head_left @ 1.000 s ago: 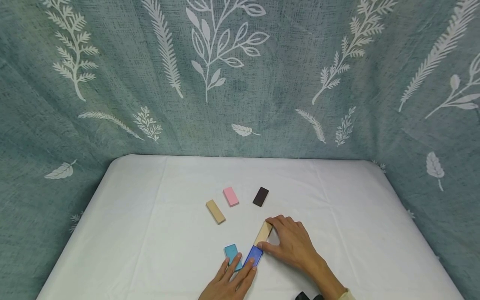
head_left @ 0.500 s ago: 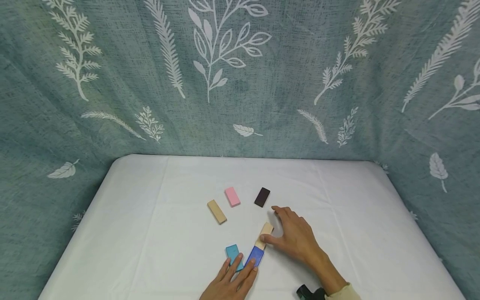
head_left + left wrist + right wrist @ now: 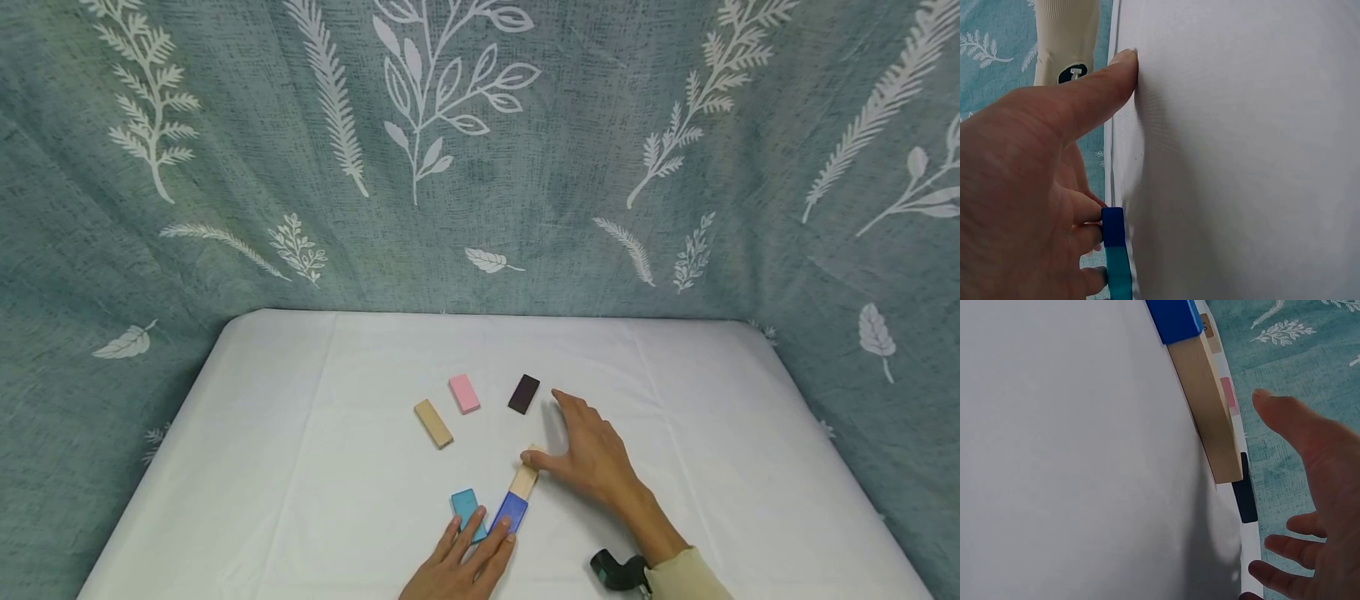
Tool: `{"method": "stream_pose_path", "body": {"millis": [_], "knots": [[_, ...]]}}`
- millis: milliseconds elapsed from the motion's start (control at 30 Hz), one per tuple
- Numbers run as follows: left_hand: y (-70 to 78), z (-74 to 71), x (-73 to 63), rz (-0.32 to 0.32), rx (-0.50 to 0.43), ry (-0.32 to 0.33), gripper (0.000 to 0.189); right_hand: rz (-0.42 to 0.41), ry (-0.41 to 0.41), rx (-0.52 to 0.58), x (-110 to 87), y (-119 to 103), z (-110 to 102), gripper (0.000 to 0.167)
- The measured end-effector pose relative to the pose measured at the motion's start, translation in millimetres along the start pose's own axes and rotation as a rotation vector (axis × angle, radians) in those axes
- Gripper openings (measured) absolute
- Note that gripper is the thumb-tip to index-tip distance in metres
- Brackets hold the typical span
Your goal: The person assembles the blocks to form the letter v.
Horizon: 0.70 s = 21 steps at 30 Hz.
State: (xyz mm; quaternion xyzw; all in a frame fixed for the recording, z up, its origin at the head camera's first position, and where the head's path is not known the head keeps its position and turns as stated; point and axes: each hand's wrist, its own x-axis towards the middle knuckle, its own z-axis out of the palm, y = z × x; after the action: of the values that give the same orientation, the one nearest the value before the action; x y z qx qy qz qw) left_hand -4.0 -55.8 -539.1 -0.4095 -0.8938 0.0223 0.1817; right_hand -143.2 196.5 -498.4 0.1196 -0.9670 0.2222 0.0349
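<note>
My left hand (image 3: 463,562) lies with fingers straight on the near ends of a light blue block (image 3: 465,503) and a dark blue block (image 3: 513,510). In the left wrist view its fingertips touch the dark blue block (image 3: 1113,226) and the light blue one (image 3: 1119,272). A pale wooden block (image 3: 524,482) stands end to end with the dark blue block. Over that wooden block's far end my right hand (image 3: 596,454) hovers, thumb and fingers spread and holding nothing. The right wrist view shows the wooden block (image 3: 1207,406) apart from the fingers.
Farther back on the white-covered table (image 3: 300,500) lie a tan block (image 3: 433,423), a pink block (image 3: 464,394) and a black block (image 3: 523,394). A black strapped device (image 3: 621,572) sits by the right wrist. Behind the table hangs a green leaf-print cloth (image 3: 555,208).
My right hand has let go of the pale wooden block and moved away toward the black block, its fingers spreading. The left hand stays on the blue blocks.
</note>
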Motion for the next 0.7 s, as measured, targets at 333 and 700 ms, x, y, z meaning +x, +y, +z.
{"method": "stream_pose_path", "body": {"millis": [333, 700], "knots": [[-0.4, -0.9, 0.0, 0.001, 0.002, 0.002, 0.082, 0.008, -0.002, -0.014, 12.8, 4, 1, 0.113], [-0.9, -1.7, 0.4, 0.004, -0.001, -0.008, 0.082, 0.010, -0.009, 0.003, 27.8, 9, 5, 0.113]]}}
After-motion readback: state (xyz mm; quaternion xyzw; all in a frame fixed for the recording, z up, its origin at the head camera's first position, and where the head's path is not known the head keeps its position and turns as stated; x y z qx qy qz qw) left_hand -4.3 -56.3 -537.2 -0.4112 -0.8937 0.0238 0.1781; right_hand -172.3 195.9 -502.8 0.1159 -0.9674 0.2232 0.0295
